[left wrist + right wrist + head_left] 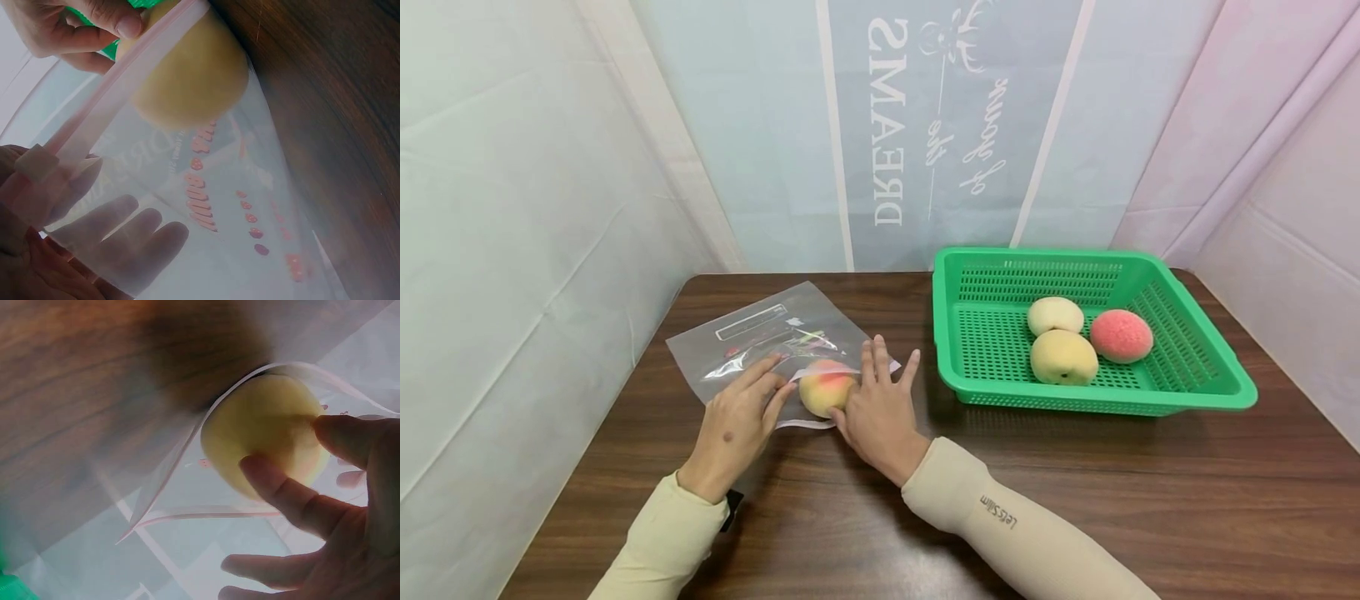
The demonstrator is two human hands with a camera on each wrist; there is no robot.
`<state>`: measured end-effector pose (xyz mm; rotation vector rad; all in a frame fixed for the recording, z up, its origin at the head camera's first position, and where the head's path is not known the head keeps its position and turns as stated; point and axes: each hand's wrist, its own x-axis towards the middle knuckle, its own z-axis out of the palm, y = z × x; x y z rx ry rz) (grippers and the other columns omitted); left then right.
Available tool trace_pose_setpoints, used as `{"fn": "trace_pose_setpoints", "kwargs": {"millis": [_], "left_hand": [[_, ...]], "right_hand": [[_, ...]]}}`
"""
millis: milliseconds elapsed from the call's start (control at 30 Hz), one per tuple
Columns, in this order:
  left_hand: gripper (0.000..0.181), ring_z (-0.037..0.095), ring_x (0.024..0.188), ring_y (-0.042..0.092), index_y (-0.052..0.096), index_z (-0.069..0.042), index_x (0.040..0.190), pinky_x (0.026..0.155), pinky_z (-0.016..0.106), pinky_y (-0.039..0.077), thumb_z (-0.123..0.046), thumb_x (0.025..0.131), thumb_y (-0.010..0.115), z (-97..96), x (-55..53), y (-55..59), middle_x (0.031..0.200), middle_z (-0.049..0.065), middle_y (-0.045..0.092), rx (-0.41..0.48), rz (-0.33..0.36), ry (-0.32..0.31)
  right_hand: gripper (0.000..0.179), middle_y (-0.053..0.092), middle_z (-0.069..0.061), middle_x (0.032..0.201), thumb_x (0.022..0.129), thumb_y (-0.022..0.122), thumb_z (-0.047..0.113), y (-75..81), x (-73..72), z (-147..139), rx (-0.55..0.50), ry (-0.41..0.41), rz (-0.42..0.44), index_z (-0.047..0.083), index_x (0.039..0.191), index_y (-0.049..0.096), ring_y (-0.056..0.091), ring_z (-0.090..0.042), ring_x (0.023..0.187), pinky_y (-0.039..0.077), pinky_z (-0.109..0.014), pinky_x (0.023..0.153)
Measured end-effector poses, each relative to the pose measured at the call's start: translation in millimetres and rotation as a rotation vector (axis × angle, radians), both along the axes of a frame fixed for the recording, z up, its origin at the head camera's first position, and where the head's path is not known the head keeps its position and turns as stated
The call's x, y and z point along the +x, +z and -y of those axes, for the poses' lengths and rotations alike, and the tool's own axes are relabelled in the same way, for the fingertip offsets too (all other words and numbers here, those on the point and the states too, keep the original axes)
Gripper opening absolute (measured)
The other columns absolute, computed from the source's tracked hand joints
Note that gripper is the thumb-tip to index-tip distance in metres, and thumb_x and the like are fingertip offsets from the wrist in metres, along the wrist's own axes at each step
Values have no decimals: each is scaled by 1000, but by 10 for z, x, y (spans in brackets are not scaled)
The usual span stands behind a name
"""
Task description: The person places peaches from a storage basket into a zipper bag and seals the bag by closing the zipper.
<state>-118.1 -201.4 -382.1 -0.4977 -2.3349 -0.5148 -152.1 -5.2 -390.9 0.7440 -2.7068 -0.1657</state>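
Observation:
A yellow peach point(818, 398) with a red blush lies in the mouth of a clear zip bag point(745, 342), which is spread on the table. My left hand point(737, 425) holds the bag's mouth at its left side; through the film in the left wrist view its fingers show behind the plastic, close to a pale slider point(37, 161). From the right, my right hand point(886, 421) touches the peach with thumb and a finger, its other fingers stretched out and spread over the bag's edge. In the right wrist view the bag's opening curves around the peach.
A green perforated basket point(1097, 403) stands to the right on the brown wooden table point(820, 517). Inside are a cream fruit point(1056, 316), a yellow fruit point(1063, 358) and a pinkish-red fruit point(1122, 337). Cloth hangs behind and at both sides.

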Motion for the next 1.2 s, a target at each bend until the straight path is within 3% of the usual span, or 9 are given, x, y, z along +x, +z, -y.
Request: {"fn": "trace_pose_setpoints", "kwargs": {"millis": [100, 167, 367, 533, 667, 967, 1200], "left_hand": [[15, 37, 89, 71, 69, -5, 83, 60, 50, 54, -17, 90, 76, -8, 0, 4, 122, 18, 68, 3, 0, 1], [13, 37, 91, 71, 69, -6, 83, 60, 50, 54, -9, 83, 81, -12, -2, 6, 122, 18, 68, 3, 0, 2], [13, 37, 93, 70, 68, -5, 82, 62, 48, 55, -10, 84, 80, -18, -1, 4, 122, 18, 67, 5, 3, -7], [13, 37, 99, 69, 68, -5, 84, 68, 48, 56, -10, 84, 80, -21, -6, 1, 122, 19, 67, 9, 14, -19], [13, 38, 102, 68, 68, -5, 84, 70, 50, 56, -10, 84, 80, -23, -10, 2, 123, 20, 66, 13, 24, -18], [12, 39, 102, 68, 67, -4, 86, 72, 49, 56, -8, 85, 79, -19, -11, -7, 123, 25, 65, 7, 42, -14], [11, 39, 104, 67, 69, -3, 88, 76, 50, 56, -6, 84, 79, -6, -19, -11, 123, 25, 65, 15, 41, -26]], "right_hand": [[46, 47, -24, 147, 95, 59, 55, 10, 1, 7, 3, 17, -22, 14, 86, 78, 30, -40, 144, 28, -77, 99], [43, 47, -24, 147, 95, 58, 52, 13, -5, 8, 5, 28, -23, 17, 85, 79, 31, -39, 144, 29, -77, 99], [38, 44, -21, 150, 95, 60, 53, 4, -35, 4, -9, 75, 0, 22, 106, 79, 33, -38, 144, 31, -77, 97], [45, 34, -19, 157, 97, 56, 55, 14, -52, 5, 19, 85, 83, 25, 126, 71, 26, -38, 147, 28, -78, 99], [47, 27, -19, 161, 98, 53, 56, 13, -62, 16, 40, 87, 116, 27, 133, 66, 22, -38, 148, 27, -78, 100], [39, 23, -13, 164, 99, 52, 55, -3, -29, 53, 77, 207, -24, 29, 116, 74, 22, -34, 149, 29, -73, 103], [37, 22, -14, 163, 98, 55, 54, -21, -70, 74, 70, 230, -56, 30, 119, 73, 23, -34, 149, 30, -73, 103]]}}
